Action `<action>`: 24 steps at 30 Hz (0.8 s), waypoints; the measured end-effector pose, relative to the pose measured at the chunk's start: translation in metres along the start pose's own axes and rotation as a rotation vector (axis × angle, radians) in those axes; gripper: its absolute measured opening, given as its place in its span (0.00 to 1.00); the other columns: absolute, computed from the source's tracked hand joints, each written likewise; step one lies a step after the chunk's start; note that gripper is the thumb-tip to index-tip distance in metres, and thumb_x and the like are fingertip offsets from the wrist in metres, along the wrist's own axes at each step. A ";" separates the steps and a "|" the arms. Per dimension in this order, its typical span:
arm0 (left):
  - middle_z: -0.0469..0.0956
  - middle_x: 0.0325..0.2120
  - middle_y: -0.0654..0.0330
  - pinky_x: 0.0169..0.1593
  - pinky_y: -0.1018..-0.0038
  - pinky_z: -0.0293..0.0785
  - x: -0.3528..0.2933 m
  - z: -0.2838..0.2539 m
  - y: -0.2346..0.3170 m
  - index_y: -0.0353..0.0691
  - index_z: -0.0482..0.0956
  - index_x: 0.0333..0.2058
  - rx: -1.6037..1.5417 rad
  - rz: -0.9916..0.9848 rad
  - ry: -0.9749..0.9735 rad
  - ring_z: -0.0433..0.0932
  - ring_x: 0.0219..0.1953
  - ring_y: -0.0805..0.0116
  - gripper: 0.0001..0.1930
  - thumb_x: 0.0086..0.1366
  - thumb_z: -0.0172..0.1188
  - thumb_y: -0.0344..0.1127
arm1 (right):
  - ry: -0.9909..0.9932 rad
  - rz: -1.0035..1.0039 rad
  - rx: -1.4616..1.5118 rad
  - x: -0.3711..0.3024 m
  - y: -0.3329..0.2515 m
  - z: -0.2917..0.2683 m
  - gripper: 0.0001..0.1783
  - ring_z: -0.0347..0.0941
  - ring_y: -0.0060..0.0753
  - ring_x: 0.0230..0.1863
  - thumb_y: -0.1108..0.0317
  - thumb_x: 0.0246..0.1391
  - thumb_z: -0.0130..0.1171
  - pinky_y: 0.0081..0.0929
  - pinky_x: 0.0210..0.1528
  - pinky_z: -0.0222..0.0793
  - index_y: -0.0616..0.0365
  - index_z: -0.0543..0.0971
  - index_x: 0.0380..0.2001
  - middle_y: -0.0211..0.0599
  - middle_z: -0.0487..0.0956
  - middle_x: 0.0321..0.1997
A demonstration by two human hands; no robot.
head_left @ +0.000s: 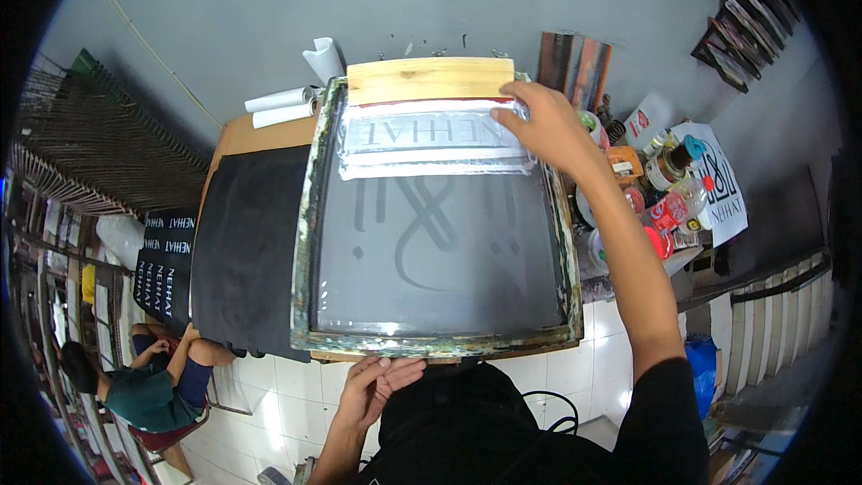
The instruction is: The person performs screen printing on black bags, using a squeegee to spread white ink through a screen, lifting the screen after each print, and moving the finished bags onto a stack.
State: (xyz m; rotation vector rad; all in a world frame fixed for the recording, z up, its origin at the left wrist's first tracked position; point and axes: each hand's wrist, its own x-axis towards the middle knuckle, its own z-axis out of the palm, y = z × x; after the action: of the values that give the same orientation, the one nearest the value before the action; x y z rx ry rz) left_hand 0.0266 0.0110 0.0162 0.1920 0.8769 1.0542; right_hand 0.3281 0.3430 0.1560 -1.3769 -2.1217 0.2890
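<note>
The right hand (pixel 540 126)'s grip is clamped on the right end of a wooden squeegee (pixel 422 81), its long axis left-to-right, blade side toward the person, across the screen frame (pixel 440 343)'s far end. The left hand (pixel 375 388) is by its near edge; closure unclear.

my squeegee handle (pixel 431 79) is pale yellow; white ink (pixel 386 170) streaks my grey screen mesh (pixel 449 316), patterned in darker curves; black, green and white speckle its frame (pixel 303 287).
</note>
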 end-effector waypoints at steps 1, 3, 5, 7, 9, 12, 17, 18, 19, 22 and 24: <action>0.77 0.53 0.30 0.66 0.47 0.71 0.003 -0.006 -0.002 0.25 0.77 0.42 -0.090 -0.060 0.026 0.77 0.59 0.39 0.15 0.72 0.53 0.35 | -0.034 0.054 -0.049 0.027 0.015 0.024 0.28 0.77 0.60 0.57 0.56 0.58 0.66 0.47 0.60 0.71 0.67 0.78 0.55 0.60 0.80 0.55; 0.75 0.56 0.30 0.69 0.47 0.67 0.007 -0.009 -0.001 0.24 0.76 0.43 -0.230 -0.128 0.077 0.74 0.63 0.38 0.15 0.71 0.52 0.35 | -0.077 0.072 -0.143 0.076 0.040 0.071 0.34 0.74 0.59 0.61 0.55 0.57 0.67 0.46 0.64 0.69 0.64 0.74 0.61 0.60 0.77 0.60; 0.74 0.57 0.30 0.70 0.47 0.65 0.008 -0.003 0.003 0.22 0.75 0.45 -0.319 -0.177 0.121 0.72 0.64 0.38 0.17 0.70 0.51 0.35 | -0.093 0.032 -0.244 0.112 0.068 0.110 0.39 0.70 0.59 0.66 0.54 0.55 0.68 0.45 0.67 0.67 0.62 0.70 0.65 0.59 0.73 0.65; 0.74 0.57 0.31 0.70 0.48 0.65 0.009 0.000 0.008 0.19 0.73 0.51 -0.289 -0.220 0.148 0.72 0.64 0.39 0.22 0.71 0.51 0.38 | -0.059 0.003 -0.434 0.134 0.087 0.146 0.42 0.66 0.57 0.69 0.52 0.54 0.69 0.45 0.68 0.66 0.61 0.68 0.67 0.58 0.69 0.68; 0.74 0.58 0.31 0.70 0.49 0.65 0.006 -0.001 0.014 0.18 0.72 0.54 -0.313 -0.246 0.147 0.71 0.65 0.39 0.25 0.73 0.50 0.40 | -0.100 0.015 -0.507 0.151 0.079 0.161 0.43 0.66 0.56 0.69 0.51 0.52 0.70 0.45 0.69 0.65 0.60 0.69 0.66 0.57 0.70 0.68; 0.78 0.54 0.33 0.66 0.53 0.72 0.002 -0.008 0.029 0.18 0.74 0.53 -0.031 -0.318 0.140 0.77 0.60 0.41 0.28 0.76 0.49 0.45 | -0.305 0.071 -0.448 0.169 0.062 0.150 0.38 0.73 0.53 0.62 0.52 0.49 0.72 0.46 0.63 0.68 0.59 0.73 0.61 0.54 0.76 0.60; 0.85 0.38 0.39 0.49 0.62 0.83 0.003 -0.024 0.089 0.20 0.81 0.44 0.529 -0.217 0.015 0.88 0.39 0.48 0.26 0.76 0.51 0.46 | -0.196 -0.214 -0.347 0.113 0.049 0.136 0.24 0.79 0.50 0.47 0.56 0.47 0.73 0.47 0.46 0.74 0.58 0.78 0.42 0.44 0.81 0.40; 0.86 0.36 0.40 0.47 0.64 0.83 0.005 -0.024 0.106 0.21 0.82 0.42 0.556 -0.173 0.011 0.88 0.37 0.50 0.25 0.76 0.51 0.45 | -0.094 -0.275 -0.333 0.089 0.046 0.132 0.21 0.78 0.50 0.44 0.59 0.47 0.72 0.46 0.44 0.74 0.58 0.76 0.40 0.42 0.80 0.38; 0.86 0.34 0.40 0.45 0.65 0.83 0.008 -0.021 0.122 0.21 0.82 0.40 0.584 -0.130 0.006 0.88 0.35 0.51 0.24 0.76 0.52 0.44 | 0.009 -0.335 -0.320 0.064 0.040 0.127 0.19 0.78 0.49 0.42 0.61 0.47 0.72 0.45 0.41 0.74 0.57 0.75 0.38 0.41 0.79 0.35; 0.86 0.31 0.42 0.37 0.70 0.82 0.014 -0.021 0.145 0.25 0.82 0.35 0.642 0.056 0.188 0.87 0.29 0.57 0.20 0.76 0.52 0.40 | 0.016 -0.329 -0.288 0.013 0.007 0.117 0.14 0.76 0.43 0.39 0.67 0.47 0.67 0.42 0.39 0.74 0.55 0.75 0.37 0.35 0.77 0.34; 0.86 0.32 0.43 0.36 0.71 0.82 0.025 -0.015 0.149 0.25 0.81 0.38 0.638 0.128 0.213 0.87 0.29 0.58 0.19 0.76 0.53 0.40 | -0.010 -0.329 -0.295 -0.014 -0.003 0.121 0.13 0.76 0.42 0.39 0.69 0.46 0.64 0.40 0.38 0.73 0.55 0.75 0.37 0.35 0.76 0.34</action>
State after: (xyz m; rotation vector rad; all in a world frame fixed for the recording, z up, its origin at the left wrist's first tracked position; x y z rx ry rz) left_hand -0.0804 0.1039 0.0719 0.6859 1.3941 0.8923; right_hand 0.2600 0.3454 0.0554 -1.1497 -2.4258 -0.1548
